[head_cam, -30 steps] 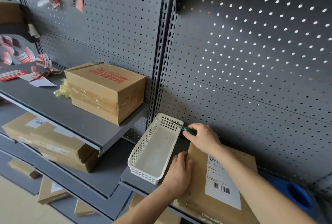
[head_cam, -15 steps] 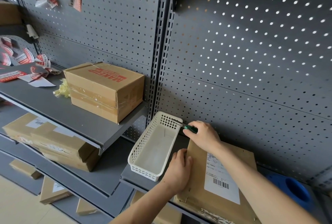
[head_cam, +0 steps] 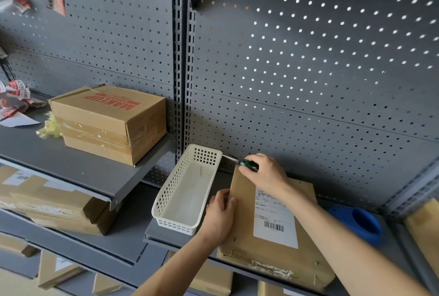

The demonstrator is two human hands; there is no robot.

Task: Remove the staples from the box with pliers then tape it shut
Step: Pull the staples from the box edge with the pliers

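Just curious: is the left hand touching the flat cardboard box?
Touching. The head view shows the left hand resting on the box's left edge, fingers on the cardboard.

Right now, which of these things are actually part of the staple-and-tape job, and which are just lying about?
In use: flat brown cardboard box with shipping label; green-handled pliers; white plastic basket; blue tape roll.

Lying about: taped MAKEUP carton; red-printed tape scraps.

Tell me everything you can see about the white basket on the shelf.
The white basket is a long, narrow plastic tray with grid-perforated walls and a solid floor. It stands upright on the grey shelf, just left of the cardboard box. A small staple lies inside. The pliers tips reach its far corner; whether they touch is unclear.
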